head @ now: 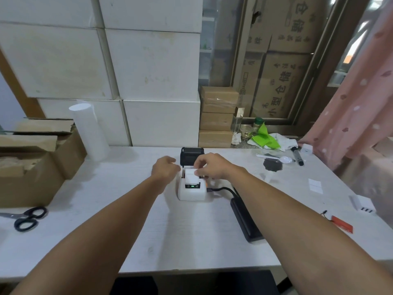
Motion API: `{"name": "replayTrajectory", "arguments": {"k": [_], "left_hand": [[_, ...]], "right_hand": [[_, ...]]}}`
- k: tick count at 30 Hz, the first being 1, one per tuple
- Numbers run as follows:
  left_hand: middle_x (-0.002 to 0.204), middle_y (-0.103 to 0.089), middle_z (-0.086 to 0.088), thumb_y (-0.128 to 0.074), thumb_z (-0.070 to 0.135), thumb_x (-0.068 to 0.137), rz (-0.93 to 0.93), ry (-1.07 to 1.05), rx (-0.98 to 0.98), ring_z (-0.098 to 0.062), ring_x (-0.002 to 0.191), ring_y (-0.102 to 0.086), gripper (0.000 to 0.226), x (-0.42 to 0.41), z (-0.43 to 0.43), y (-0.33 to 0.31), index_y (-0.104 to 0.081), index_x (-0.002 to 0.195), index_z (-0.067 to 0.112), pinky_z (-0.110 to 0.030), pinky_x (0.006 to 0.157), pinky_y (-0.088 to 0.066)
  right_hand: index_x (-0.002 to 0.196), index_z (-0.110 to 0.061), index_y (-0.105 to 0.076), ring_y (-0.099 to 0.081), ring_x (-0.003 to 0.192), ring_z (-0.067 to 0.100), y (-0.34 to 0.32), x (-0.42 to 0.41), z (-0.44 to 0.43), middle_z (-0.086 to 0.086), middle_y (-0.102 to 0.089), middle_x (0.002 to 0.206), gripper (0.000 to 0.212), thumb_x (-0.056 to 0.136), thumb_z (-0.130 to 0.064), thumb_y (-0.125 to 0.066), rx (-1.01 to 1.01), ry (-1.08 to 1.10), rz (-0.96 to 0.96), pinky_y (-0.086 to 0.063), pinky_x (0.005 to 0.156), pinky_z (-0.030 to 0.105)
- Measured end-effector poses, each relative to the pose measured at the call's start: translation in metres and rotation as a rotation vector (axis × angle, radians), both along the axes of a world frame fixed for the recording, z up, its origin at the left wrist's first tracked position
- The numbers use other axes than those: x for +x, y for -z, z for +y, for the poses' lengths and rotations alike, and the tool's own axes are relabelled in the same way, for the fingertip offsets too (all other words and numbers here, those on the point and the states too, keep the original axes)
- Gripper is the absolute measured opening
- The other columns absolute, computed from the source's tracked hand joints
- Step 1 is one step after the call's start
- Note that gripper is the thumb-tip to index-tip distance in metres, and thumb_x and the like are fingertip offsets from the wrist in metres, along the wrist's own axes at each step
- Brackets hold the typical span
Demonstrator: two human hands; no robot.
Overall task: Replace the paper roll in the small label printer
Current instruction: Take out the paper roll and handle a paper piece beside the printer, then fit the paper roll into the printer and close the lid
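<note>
The right hand (209, 166) is pinching the white paper (190, 175) at the top of the small label printer (192, 189), fingertips closed on its upper edge. The left hand (164, 170) is hovering just beside the printer's left side, fingers loosely curled and half open; whether it is touching the casing cannot be told. The printer is sitting mid-table on the pale wood-grain table (170, 231), a rounded, glossy white plastic box with a dark panel showing a green light, its black lid (192, 154) standing open behind. A black cable (221, 189) is running from its right side toward a flat, matte black slab (246, 220). Black-handled scissors (27, 218) are lying at the left near an open corrugated cardboard box (32, 162).
</note>
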State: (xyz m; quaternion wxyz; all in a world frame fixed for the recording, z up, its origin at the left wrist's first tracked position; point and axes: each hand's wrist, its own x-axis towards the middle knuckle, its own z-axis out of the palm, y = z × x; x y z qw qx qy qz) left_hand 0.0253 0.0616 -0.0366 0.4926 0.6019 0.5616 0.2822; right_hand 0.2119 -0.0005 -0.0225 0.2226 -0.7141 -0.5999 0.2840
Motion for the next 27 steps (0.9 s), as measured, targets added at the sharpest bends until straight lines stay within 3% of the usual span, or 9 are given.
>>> {"name": "replayTrajectory", "arguments": {"k": [2,6,9,12,15,19,22,24,27], "left_hand": [[0.144,-0.057,-0.005,-0.058,0.003,0.089,-0.026,0.034,0.056,-0.029,0.126,-0.056,0.051,-0.002,0.008,-0.009,-0.059,0.137,0.017,-0.039,0.107,-0.047],[0.152,-0.050,0.000,-0.047,-0.002,0.091,-0.060,0.164,0.096,-0.022,0.140,-0.044,0.058,0.008,0.013,-0.030,-0.055,0.144,0.020,-0.030,0.104,-0.036],[0.149,-0.051,-0.003,-0.049,-0.001,0.093,-0.042,0.251,0.095,-0.018,0.129,-0.046,0.055,0.018,0.010,-0.036,-0.056,0.145,0.015,-0.027,0.099,-0.034],[0.146,-0.053,-0.003,-0.050,0.005,0.097,-0.062,0.260,0.102,-0.015,0.119,-0.046,0.051,0.022,0.006,-0.033,-0.053,0.147,0.013,-0.026,0.095,-0.034],[0.137,-0.061,-0.001,-0.053,0.013,0.098,-0.106,0.200,0.120,-0.016,0.118,-0.054,0.040,0.019,0.006,-0.026,-0.062,0.137,0.015,-0.029,0.099,-0.041],[0.110,-0.073,0.003,-0.060,0.025,0.094,-0.139,0.158,0.150,-0.020,0.111,-0.065,0.022,0.010,0.007,-0.019,-0.076,0.104,0.016,-0.043,0.106,-0.049],[0.101,-0.075,0.004,-0.064,0.021,0.089,-0.113,0.155,0.199,-0.019,0.102,-0.068,0.015,0.005,0.002,-0.019,-0.078,0.093,0.017,-0.040,0.097,-0.055],[0.096,-0.076,0.003,-0.067,0.013,0.088,-0.078,0.157,0.224,-0.017,0.093,-0.070,0.012,0.003,-0.003,-0.019,-0.078,0.092,0.016,-0.030,0.085,-0.058],[0.088,-0.074,0.001,-0.064,0.004,0.090,0.012,0.219,0.284,-0.013,0.082,-0.067,0.018,0.001,-0.012,-0.016,-0.078,0.094,0.014,-0.016,0.067,-0.048]], "right_hand": [[0.104,-0.016,-0.072,-0.069,0.073,0.015,0.000,-0.001,-0.001,0.005,-0.075,0.110,0.011,0.093,-0.019,-0.074,0.000,0.002,-0.007,-0.050,0.065,0.026],[0.103,-0.019,-0.076,-0.069,0.079,0.013,-0.003,0.001,-0.004,0.000,-0.075,0.108,0.011,0.093,-0.023,-0.076,0.008,0.012,-0.004,-0.049,0.069,0.025],[0.095,-0.017,-0.079,-0.069,0.072,0.013,-0.006,0.004,-0.005,0.001,-0.078,0.098,0.006,0.092,-0.020,-0.076,0.049,0.040,-0.014,-0.053,0.068,0.027],[0.086,-0.015,-0.080,-0.068,0.062,0.012,-0.009,0.009,-0.006,-0.004,-0.079,0.088,0.014,0.093,-0.020,-0.069,0.167,0.207,0.036,-0.055,0.063,0.028],[0.086,-0.016,-0.077,-0.067,0.059,0.013,-0.010,0.015,-0.006,-0.003,-0.078,0.084,0.019,0.096,-0.026,-0.063,0.268,0.395,0.114,-0.052,0.061,0.027],[0.093,-0.011,-0.075,-0.065,0.064,0.016,-0.009,0.019,-0.005,0.002,-0.078,0.089,0.029,0.100,-0.034,-0.058,0.257,0.499,0.220,-0.052,0.068,0.034],[0.100,-0.007,-0.075,-0.063,0.071,0.017,-0.007,0.015,-0.006,0.003,-0.076,0.095,0.035,0.101,-0.037,-0.057,0.161,0.492,0.254,-0.051,0.069,0.033],[0.105,-0.007,-0.075,-0.064,0.077,0.017,-0.005,0.009,-0.008,0.004,-0.075,0.099,0.036,0.101,-0.039,-0.058,0.093,0.453,0.246,-0.051,0.070,0.032],[0.110,-0.009,-0.072,-0.065,0.083,0.019,0.001,0.001,-0.009,0.004,-0.071,0.106,0.039,0.098,-0.045,-0.064,0.011,0.377,0.243,-0.051,0.069,0.031]]}}
